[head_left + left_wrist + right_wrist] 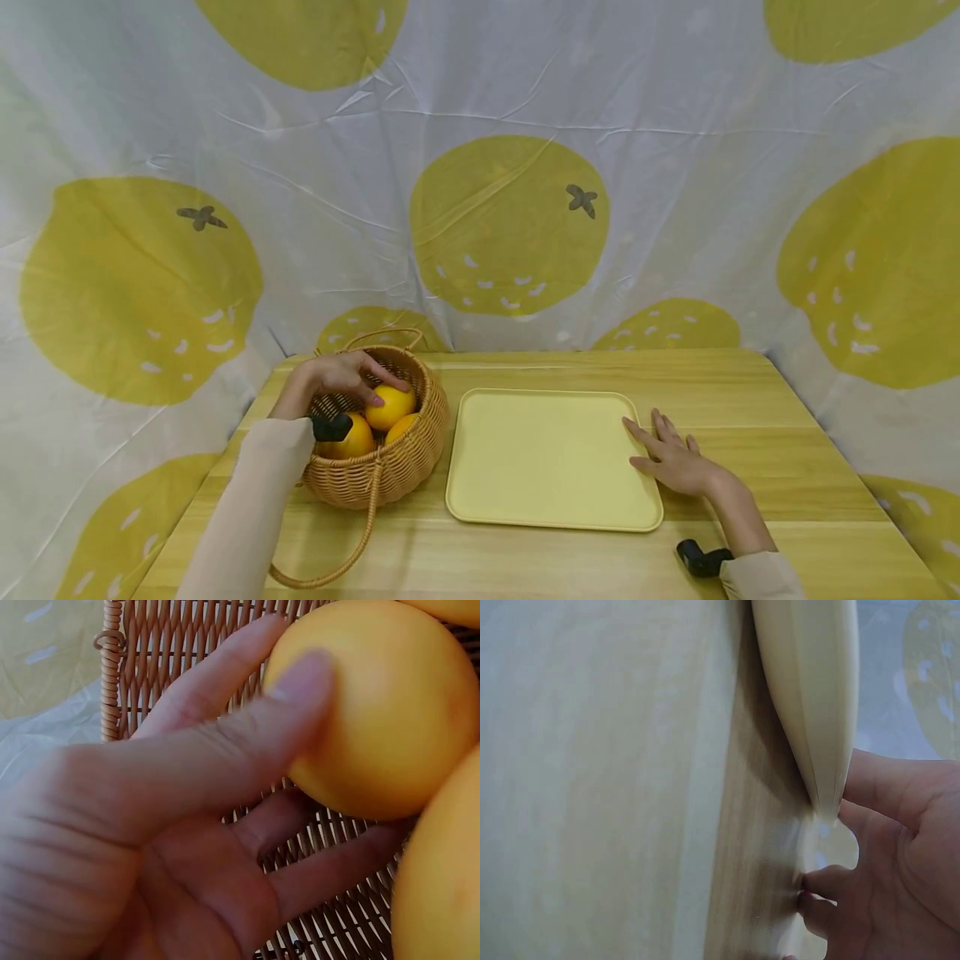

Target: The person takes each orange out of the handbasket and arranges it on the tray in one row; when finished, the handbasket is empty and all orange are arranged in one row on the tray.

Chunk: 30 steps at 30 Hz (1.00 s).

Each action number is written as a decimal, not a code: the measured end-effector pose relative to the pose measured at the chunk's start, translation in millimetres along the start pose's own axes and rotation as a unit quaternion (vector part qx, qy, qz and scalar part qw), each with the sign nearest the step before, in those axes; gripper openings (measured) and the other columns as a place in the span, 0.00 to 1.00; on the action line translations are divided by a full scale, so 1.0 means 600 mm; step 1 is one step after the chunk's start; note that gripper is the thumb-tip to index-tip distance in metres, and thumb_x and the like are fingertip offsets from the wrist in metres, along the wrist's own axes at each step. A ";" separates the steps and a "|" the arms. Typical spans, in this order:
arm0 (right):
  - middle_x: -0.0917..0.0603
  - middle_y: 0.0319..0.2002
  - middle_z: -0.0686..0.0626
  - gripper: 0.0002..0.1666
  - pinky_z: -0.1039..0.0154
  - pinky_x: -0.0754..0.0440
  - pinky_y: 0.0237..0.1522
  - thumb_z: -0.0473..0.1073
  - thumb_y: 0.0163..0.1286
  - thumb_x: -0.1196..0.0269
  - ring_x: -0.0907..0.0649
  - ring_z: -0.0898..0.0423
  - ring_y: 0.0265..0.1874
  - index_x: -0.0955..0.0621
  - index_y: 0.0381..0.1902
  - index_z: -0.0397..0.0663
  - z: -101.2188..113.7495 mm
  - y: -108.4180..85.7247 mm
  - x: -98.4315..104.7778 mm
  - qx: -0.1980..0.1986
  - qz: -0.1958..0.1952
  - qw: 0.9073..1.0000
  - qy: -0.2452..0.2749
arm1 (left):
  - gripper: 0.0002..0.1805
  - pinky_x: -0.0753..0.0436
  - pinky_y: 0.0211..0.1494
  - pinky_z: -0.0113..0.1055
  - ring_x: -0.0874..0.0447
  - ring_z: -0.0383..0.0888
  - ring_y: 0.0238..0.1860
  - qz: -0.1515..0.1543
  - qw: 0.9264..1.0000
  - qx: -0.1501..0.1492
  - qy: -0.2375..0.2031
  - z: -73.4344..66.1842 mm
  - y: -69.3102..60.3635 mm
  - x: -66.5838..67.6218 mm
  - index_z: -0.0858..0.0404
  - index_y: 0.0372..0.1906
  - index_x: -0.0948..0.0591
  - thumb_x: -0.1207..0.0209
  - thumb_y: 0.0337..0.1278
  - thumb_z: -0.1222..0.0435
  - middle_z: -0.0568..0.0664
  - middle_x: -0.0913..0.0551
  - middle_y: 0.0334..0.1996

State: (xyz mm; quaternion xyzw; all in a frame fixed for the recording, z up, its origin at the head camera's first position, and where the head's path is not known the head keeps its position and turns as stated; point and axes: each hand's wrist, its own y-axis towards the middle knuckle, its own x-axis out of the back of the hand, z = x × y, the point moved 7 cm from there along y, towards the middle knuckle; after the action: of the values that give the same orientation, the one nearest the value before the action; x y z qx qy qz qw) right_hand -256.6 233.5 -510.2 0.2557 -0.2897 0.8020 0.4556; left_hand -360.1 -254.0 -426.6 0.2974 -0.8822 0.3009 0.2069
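My left hand (pixel 343 373) reaches into a wicker basket (pixel 408 471) at the left of the table. Its thumb and fingers grip an orange (pixel 392 408); in the left wrist view the thumb lies on the near side of this orange (pixel 375 705), with fingers round it. Two more oranges show in the basket, one nearer orange (pixel 354 440) and one partly hidden orange (pixel 401 427). My right hand (pixel 678 465) has its fingers spread at the right edge of a pale yellow rectangular tray (pixel 555 458). Its fingers touch the tray's rim, and some rest on the table.
The basket's near handle (pixel 363 542) hangs down onto the wooden table (pixel 720 375), and the far handle (pixel 382 333) stands up behind. A lemon-print cloth (pixel 510 225) hangs around the table. Black devices sit on both wrists.
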 end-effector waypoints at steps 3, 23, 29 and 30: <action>0.74 0.78 0.22 0.44 0.19 0.82 0.64 0.52 0.81 0.43 0.72 0.22 0.76 0.47 0.83 0.39 0.001 -0.001 0.000 0.001 0.000 1.000 0.000 | 0.26 0.19 0.46 0.27 0.23 0.43 0.53 0.006 1.000 -0.010 0.017 -0.001 -0.002 0.000 0.64 0.68 0.21 0.35 0.65 0.70 0.65 0.25 0.71; 0.73 0.78 0.21 0.44 0.19 0.81 0.65 0.52 0.80 0.43 0.71 0.22 0.76 0.46 0.82 0.38 0.004 -0.002 0.001 0.001 -0.003 1.000 -0.003 | 0.33 0.17 0.53 0.31 0.22 0.46 0.55 0.007 1.000 0.010 -0.017 0.011 0.002 -0.002 0.63 0.73 0.26 0.32 0.63 0.67 0.66 0.27 0.70; 0.73 0.78 0.21 0.43 0.19 0.81 0.65 0.51 0.81 0.44 0.71 0.22 0.77 0.47 0.83 0.39 0.004 -0.002 0.001 -0.001 -0.001 1.000 -0.005 | 0.32 0.17 0.54 0.32 0.22 0.45 0.57 0.004 1.000 0.017 -0.021 0.012 0.008 -0.002 0.62 0.73 0.25 0.32 0.63 0.67 0.65 0.29 0.73; 0.73 0.78 0.22 0.43 0.19 0.81 0.65 0.51 0.81 0.44 0.71 0.22 0.77 0.47 0.83 0.39 0.003 -0.002 0.001 0.000 -0.001 1.000 -0.004 | 0.32 0.17 0.54 0.32 0.21 0.45 0.57 0.006 1.000 0.018 -0.025 0.013 0.009 -0.003 0.63 0.73 0.25 0.32 0.63 0.67 0.65 0.30 0.73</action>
State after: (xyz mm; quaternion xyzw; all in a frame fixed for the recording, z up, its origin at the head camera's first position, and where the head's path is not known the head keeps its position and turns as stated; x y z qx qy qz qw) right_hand -255.5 233.1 -507.9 0.2593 -0.2916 0.8002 0.4555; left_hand -363.6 -255.0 -435.8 0.3036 -0.8832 0.3103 0.1775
